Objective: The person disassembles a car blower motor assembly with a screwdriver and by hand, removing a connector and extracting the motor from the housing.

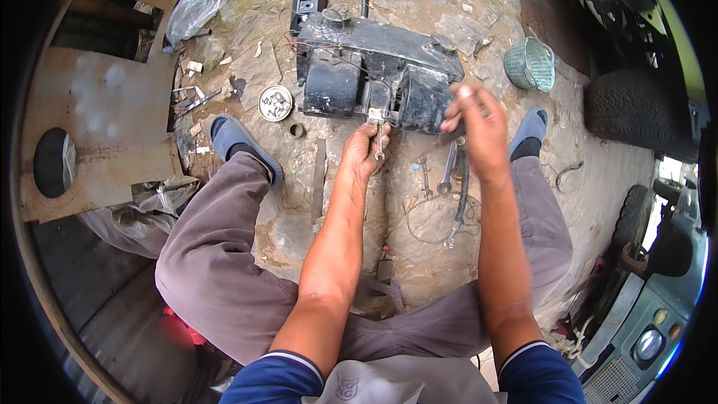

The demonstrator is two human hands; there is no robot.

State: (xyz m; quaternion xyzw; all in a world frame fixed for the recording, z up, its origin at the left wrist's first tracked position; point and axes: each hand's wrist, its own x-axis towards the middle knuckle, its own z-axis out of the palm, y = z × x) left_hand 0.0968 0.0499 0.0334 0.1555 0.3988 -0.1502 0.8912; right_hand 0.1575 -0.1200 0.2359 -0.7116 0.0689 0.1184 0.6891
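Low between the knees of faded mauve-grey trousers (217, 254), two bare forearms stretch forward. Just past them, on the stony ground (288, 213), lie a big silver metal spanner (447, 168) and a dark long-handled tool (461, 206). Now the left hand (360, 148): fingers wrapped round a short shiny spanner (380, 152), its upper end at the middle of the black plastic twin-drum housing (333, 86), which sits on the ground straight ahead! And the right hand (481, 126) hangs blurred beside the right drum, fingers bent; whether they pinch anything, I can't tell. Left of the housing, a round tin (261, 108) holds small loose bits. Farther out, right, stands a green woven basket (516, 65); far left, a crumpled clear plastic bag (196, 11).
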